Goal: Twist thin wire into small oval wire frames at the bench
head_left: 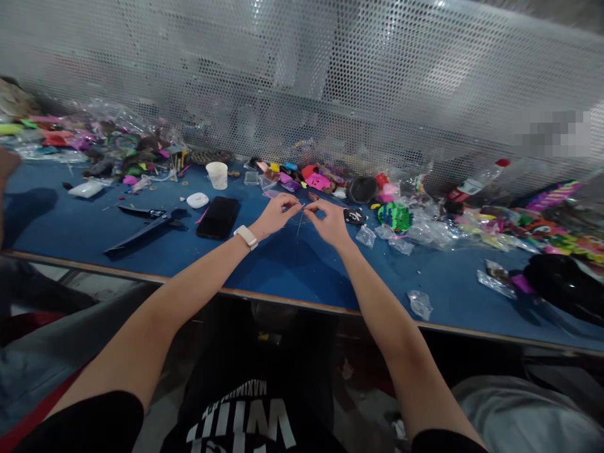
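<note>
Over the middle of the blue table, my left hand (277,215) and my right hand (329,223) meet nearly fingertip to fingertip, both closed in a pinch. Between them runs a thin pale thread (299,228), its loose end hanging below the fingers. Anything smaller at the fingertips is too fine to make out. A black phone (218,218) lies left of my left hand, near the wrist with the pale band (246,237). Close to my right hand are a black patterned piece (355,216) and a small clear plastic bag (365,236).
Scissors (144,236), a white case (197,200) and a paper cup (217,175) stand or lie to the left. Piles of colourful pieces and plastic line the perforated metal panel (292,82). A red-capped bottle (476,184) leans at right. Another person's hand (7,165) shows far left.
</note>
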Demonstrator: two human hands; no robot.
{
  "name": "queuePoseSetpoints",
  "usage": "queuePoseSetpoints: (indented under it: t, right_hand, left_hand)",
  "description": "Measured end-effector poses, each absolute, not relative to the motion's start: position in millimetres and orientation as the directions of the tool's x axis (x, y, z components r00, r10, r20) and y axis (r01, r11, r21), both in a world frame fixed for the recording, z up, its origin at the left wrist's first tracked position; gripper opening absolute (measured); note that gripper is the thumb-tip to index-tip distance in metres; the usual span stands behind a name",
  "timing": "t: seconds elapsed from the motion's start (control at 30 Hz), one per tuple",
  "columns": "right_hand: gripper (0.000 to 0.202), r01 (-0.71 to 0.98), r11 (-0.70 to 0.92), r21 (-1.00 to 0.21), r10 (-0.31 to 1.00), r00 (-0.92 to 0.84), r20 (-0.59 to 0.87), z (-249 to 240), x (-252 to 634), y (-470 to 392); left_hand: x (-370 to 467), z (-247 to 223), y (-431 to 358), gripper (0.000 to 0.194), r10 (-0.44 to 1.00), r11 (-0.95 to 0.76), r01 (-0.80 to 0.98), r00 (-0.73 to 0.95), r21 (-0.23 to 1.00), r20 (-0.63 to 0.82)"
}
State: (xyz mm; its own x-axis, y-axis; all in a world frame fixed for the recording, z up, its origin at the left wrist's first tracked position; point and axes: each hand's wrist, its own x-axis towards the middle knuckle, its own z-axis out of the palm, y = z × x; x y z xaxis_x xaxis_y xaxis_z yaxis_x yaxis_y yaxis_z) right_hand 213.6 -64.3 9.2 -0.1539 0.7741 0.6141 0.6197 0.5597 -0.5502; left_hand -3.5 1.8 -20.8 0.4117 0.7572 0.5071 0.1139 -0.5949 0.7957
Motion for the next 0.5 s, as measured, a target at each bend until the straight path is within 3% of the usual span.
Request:
queuePoseSetpoints:
  t: [0.5]
  right_hand:
    - [0.02, 0.597, 0.561, -0.573, 0.776, -0.14, 0.615, 10.9, 210.4, -67.3]
  left_hand:
    - [-5.8, -20.4, 3.6, 0.024, 0.734, -0.579, 0.011, 0.443, 0.815, 0.515]
